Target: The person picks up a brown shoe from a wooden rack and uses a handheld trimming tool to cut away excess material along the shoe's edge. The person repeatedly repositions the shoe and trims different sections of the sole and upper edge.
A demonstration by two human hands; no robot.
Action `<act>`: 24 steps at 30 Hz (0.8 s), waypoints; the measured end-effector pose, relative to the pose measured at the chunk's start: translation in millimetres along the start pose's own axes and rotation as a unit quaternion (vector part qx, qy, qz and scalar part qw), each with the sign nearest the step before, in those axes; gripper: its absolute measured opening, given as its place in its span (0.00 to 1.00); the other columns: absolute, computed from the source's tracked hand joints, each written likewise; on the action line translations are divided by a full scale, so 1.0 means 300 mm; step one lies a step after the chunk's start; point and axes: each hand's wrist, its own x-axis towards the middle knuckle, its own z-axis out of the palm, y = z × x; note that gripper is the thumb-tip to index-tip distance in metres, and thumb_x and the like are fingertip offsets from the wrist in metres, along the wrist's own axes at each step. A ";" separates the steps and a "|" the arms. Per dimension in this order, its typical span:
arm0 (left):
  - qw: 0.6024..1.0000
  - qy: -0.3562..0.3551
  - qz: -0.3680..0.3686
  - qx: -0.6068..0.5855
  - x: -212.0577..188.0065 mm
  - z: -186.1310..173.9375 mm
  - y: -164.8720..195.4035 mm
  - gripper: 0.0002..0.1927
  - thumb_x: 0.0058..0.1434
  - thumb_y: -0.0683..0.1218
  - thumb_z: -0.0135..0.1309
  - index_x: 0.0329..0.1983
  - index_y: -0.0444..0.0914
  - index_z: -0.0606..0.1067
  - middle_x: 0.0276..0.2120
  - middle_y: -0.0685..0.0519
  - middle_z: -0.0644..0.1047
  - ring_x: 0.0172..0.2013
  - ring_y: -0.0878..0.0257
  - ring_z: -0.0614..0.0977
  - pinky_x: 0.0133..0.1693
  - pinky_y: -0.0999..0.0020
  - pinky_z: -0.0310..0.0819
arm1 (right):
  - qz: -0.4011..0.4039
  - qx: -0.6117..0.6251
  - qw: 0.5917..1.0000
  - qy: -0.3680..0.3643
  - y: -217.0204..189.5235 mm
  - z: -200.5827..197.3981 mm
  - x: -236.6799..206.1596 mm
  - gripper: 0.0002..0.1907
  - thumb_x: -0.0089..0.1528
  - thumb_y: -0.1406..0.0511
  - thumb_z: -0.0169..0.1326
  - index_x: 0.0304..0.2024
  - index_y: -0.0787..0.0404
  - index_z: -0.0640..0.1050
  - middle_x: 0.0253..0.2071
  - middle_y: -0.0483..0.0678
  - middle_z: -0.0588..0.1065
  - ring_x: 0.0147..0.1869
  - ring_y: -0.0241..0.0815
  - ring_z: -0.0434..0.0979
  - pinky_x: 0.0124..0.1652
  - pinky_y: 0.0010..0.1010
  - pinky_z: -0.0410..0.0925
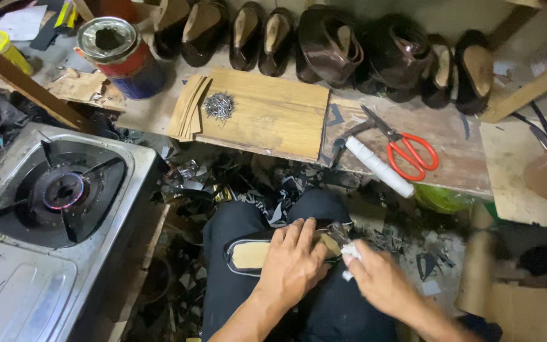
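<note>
Palm-down, left hand (294,261) pins shoe (251,255) on lap; right hand (378,278) grips pincers (339,233).

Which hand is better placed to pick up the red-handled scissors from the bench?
Probably the right hand: it is on the same side as the red-handled scissors, while the left hand presses on the shoe on the lap.

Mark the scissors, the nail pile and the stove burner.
scissors (413,152), head view, on the orange handles.
nail pile (220,105), head view, middle of the heap.
stove burner (64,190), head view, centre ring.
</note>
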 end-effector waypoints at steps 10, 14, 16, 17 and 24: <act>0.996 0.027 0.070 0.040 -0.057 -0.001 0.055 0.14 0.59 0.51 0.58 0.42 0.37 0.78 0.60 0.41 0.73 0.58 0.42 0.74 0.53 0.51 0.67 | 0.063 0.071 0.981 -0.171 0.026 -0.119 -0.028 0.09 0.61 0.64 0.51 0.40 0.62 0.79 0.33 0.50 0.86 0.34 0.42 0.88 0.33 0.38 0.78; 0.995 0.035 0.075 0.055 -0.079 0.018 0.057 0.14 0.59 0.51 0.57 0.41 0.37 0.78 0.60 0.40 0.74 0.58 0.41 0.74 0.52 0.51 0.67 | 0.189 0.261 0.916 -0.240 0.060 -0.159 0.007 0.14 0.63 0.64 0.51 0.50 0.58 0.77 0.44 0.49 0.83 0.42 0.42 0.85 0.41 0.37 0.80; 0.994 0.043 0.076 0.062 -0.083 0.031 0.061 0.13 0.59 0.51 0.57 0.40 0.38 0.78 0.61 0.40 0.74 0.59 0.41 0.74 0.52 0.51 0.67 | 0.173 0.281 0.906 -0.265 0.078 -0.165 0.025 0.13 0.61 0.68 0.51 0.48 0.64 0.77 0.46 0.53 0.81 0.44 0.45 0.83 0.44 0.40 0.80; 0.994 0.051 0.077 0.062 -0.084 0.037 0.064 0.13 0.60 0.52 0.57 0.40 0.38 0.78 0.61 0.41 0.74 0.59 0.40 0.74 0.52 0.51 0.67 | 0.170 0.273 0.906 -0.273 0.085 -0.168 0.034 0.13 0.61 0.68 0.51 0.48 0.65 0.77 0.46 0.53 0.81 0.44 0.44 0.84 0.43 0.39 0.80; 0.991 0.056 0.083 0.085 -0.086 0.062 0.063 0.11 0.62 0.51 0.56 0.40 0.39 0.78 0.61 0.42 0.74 0.60 0.41 0.75 0.52 0.51 0.68 | 0.210 0.227 0.905 -0.294 0.063 -0.227 0.099 0.12 0.61 0.67 0.53 0.45 0.68 0.75 0.38 0.50 0.80 0.37 0.44 0.85 0.37 0.38 0.80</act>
